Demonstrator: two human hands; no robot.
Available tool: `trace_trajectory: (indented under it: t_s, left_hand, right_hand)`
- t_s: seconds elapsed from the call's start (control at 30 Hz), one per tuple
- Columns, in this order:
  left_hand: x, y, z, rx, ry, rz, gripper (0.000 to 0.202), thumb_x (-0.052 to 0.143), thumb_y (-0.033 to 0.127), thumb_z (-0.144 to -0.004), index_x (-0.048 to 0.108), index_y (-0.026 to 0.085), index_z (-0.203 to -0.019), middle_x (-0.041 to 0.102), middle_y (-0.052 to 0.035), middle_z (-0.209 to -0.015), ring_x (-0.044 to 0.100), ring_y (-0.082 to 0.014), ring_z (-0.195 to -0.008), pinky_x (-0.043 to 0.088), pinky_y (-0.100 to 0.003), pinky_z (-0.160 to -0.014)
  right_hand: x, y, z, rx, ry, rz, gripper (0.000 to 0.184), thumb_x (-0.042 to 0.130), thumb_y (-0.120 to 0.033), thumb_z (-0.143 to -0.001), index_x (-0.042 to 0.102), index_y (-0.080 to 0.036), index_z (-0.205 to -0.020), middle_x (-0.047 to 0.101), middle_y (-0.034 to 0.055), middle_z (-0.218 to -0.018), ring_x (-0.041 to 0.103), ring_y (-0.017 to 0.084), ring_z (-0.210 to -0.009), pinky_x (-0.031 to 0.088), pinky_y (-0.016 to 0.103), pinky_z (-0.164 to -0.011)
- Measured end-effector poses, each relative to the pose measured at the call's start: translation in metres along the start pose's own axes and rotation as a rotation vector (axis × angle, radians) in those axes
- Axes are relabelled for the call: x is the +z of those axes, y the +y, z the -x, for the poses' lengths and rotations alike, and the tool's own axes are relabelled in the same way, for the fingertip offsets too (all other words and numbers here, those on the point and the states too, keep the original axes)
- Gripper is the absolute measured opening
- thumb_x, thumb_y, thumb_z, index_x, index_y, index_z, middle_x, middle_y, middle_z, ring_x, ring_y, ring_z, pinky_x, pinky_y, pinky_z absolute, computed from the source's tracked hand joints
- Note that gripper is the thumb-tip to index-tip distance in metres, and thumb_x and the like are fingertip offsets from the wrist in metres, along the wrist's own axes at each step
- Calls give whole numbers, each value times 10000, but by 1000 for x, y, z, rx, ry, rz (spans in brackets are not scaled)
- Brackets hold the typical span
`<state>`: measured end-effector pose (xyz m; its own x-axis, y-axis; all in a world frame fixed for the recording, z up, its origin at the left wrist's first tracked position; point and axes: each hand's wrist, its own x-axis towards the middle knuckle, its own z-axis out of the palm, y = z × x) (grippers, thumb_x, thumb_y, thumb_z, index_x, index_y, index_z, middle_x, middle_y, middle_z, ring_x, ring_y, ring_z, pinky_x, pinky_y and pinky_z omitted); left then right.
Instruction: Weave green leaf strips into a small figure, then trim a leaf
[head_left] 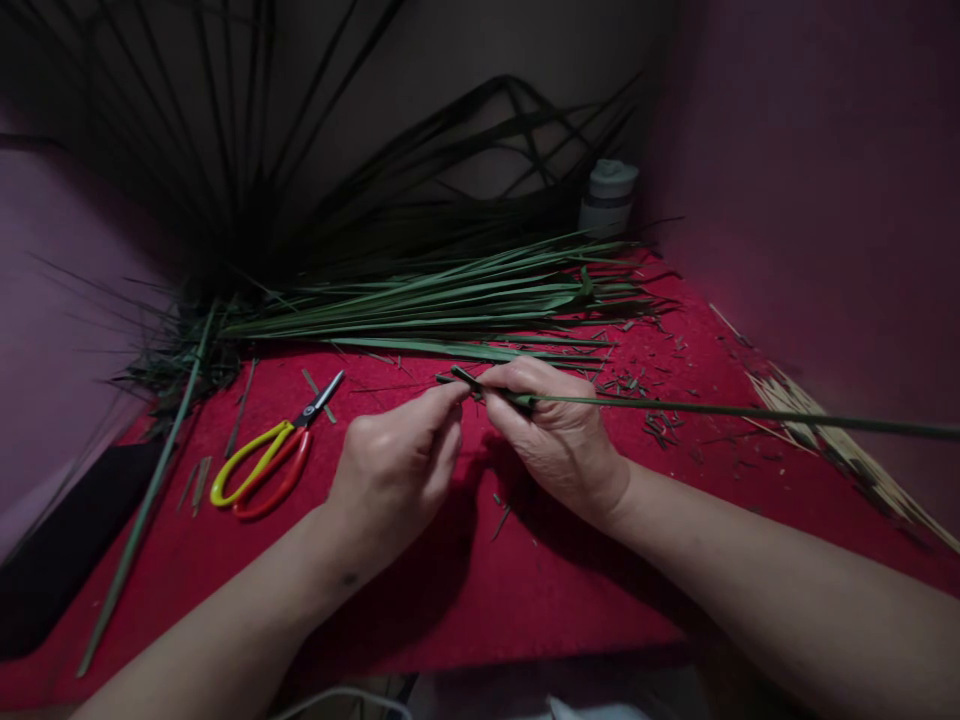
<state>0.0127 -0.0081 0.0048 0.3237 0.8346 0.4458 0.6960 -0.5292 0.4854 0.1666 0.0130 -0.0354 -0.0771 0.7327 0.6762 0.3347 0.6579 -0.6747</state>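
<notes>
At far left of the red-covered counter (570, 620) we record one long black object (75, 550), its nature unclear to us in the dim light; one green stalk (152, 490), slantwise beside it; one pair of scissors (289, 432), handles yellow and red; left hand (409, 455), fingertips pinching the folded end of a green leaf strip (697, 408); behind, one sheaf of long leaves (427, 305); right hand (559, 435), grasping that strip close by, its length trailing rightward; one white canister (609, 185); scattered clippings (658, 430); lastly, pale sticks (855, 458).
</notes>
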Motion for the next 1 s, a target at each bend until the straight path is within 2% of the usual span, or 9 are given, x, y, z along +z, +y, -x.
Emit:
trace_trajectory:
  t_s: [0.07, 0.23, 0.3, 0.37, 0.57, 0.63, 0.83, 0.9, 1.0]
  left_hand:
    - [0, 1, 0, -23, 12, 26, 280, 541, 207, -780, 692, 122, -1001, 707, -69, -774, 645, -153, -659, 499, -236, -626]
    - [-10, 12, -12, -681, -183, 706, 205, 571, 273, -792, 657, 151, -932, 390, 90, -423, 261, -39, -299, 270, -160, -314]
    - [-11, 13, -15, -768, -210, 813, 188, 579, 283, -784, 642, 155, -906, 361, 101, -416, 193, -28, -289, 226, -153, -295]
    - [-9, 9, -12, -649, -181, 672, 191, 572, 277, -791, 650, 160, -920, 432, 75, -444, 296, -46, -308, 266, -160, -313]
    - [5, -11, 2, 176, 42, -203, 259, 515, 171, -796, 686, 152, -990, 712, -80, -772, 642, -156, -633, 488, -236, -593]
    - [4, -11, 1, 117, 22, -151, 251, 514, 184, -805, 687, 147, -983, 692, -64, -713, 632, -150, -605, 482, -231, -571]
    - [-11, 0, -13, -603, -263, 641, 250, 554, 320, -813, 644, 158, -981, 360, 91, -415, 288, -63, -304, 243, -172, -291]
    - [-11, -3, -12, -500, -232, 523, 243, 555, 303, -814, 656, 161, -983, 471, 58, -461, 391, -75, -344, 322, -179, -334]
    - [-5, -10, -5, -40, -78, 22, 257, 515, 225, -819, 678, 156, -1005, 701, -56, -733, 631, -142, -597, 477, -216, -539]
  right_hand:
    - [-1, -1, 0, -12, -3, 7, 141, 516, -106, -812, 641, -171, -809, 620, 24, -727, 573, 124, -677, 448, 237, -660]
    - [-4, -3, -2, -16, -21, 11, 140, 508, -111, -822, 638, -158, -804, 611, 36, -723, 561, 128, -678, 443, 243, -655]
    - [-4, -3, -3, -18, -27, 7, 143, 503, -116, -828, 636, -164, -809, 612, 33, -733, 561, 127, -689, 443, 241, -662]
    - [-4, -2, -3, -20, -21, -4, 140, 508, -109, -824, 638, -161, -819, 616, 34, -744, 566, 126, -702, 443, 237, -671]
    - [-3, -1, -3, -16, -27, 8, 145, 513, -86, -809, 648, -137, -818, 622, 47, -730, 571, 135, -691, 440, 242, -672]
    - [-3, -1, -3, -17, -32, 6, 142, 516, -89, -807, 646, -144, -814, 616, 42, -721, 568, 134, -680, 440, 240, -660]
    - [-3, -1, -3, -15, -37, -3, 134, 509, -114, -822, 630, -172, -817, 621, 31, -746, 569, 127, -702, 448, 239, -677]
    - [-3, -1, -3, -19, -56, -3, 136, 506, -116, -825, 630, -171, -817, 619, 31, -740, 567, 128, -702, 448, 240, -675]
    - [-3, 1, -2, -11, -67, 9, 141, 506, -106, -820, 634, -164, -820, 619, 35, -739, 567, 131, -696, 446, 243, -670]
